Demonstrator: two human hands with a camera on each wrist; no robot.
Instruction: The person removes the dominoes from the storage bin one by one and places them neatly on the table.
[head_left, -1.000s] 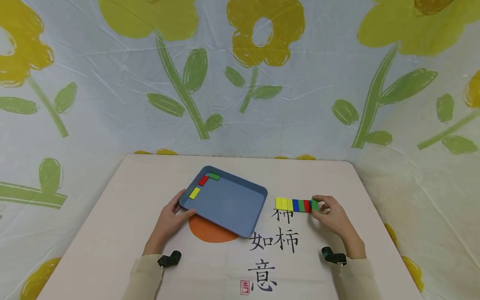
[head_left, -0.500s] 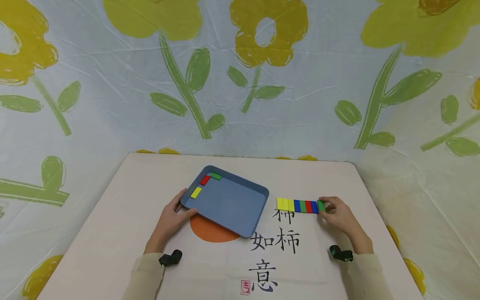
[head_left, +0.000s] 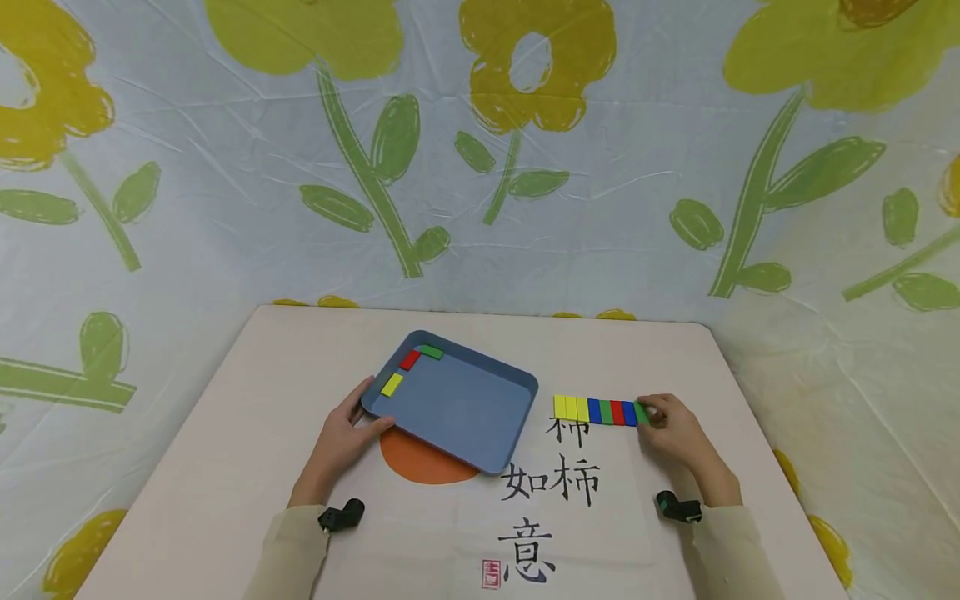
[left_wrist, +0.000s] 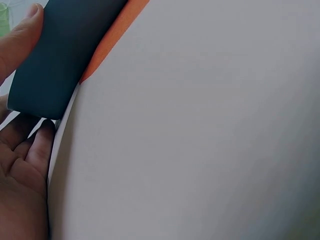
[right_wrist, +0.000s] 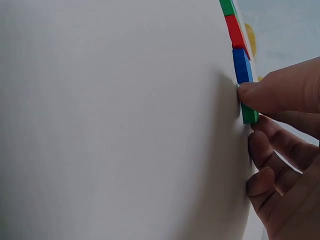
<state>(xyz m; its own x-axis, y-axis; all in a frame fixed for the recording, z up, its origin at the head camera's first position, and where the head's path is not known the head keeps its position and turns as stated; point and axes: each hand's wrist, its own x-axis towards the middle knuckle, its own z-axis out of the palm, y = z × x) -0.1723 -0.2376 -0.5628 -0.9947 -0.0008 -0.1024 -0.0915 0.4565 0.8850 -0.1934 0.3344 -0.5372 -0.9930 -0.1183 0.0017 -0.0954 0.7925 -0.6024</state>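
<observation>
- Flower-printed sheeting (head_left: 600, 233) stands behind and to both sides of a pale tabletop (head_left: 210, 467), which bears four black characters (head_left: 575, 481), one red seal (head_left: 491, 575) and one orange disc (head_left: 423, 462).
- One blue rectangular tray (head_left: 450, 408) lies askew, partly over the disc.
- Only the head view shows the tray's contents: one green tile (head_left: 432, 352), one red tile (head_left: 410, 359) and one yellow tile (head_left: 392, 384), along its left end.
- Right of the tray, eight tiles form a side-by-side row (head_left: 606, 412): three yellow, then blue, green, red, blue, green; the row partly covers the top character.
- Eleven tiles altogether: four yellow, three green, two red, two blue.
- The left hand (head_left: 341, 446) grips the tray's near left corner; its wrist view reveals fingers tucked low behind the outer wall, thumb above.
- The right hand (head_left: 678, 433) pinches the end green tile (right_wrist: 249, 116). Its wrist view shows just four tiles, their thickness visible, the thumb hiding the last join.
- Two dark wrist cameras (head_left: 678, 507) show in the head view, one per arm.
</observation>
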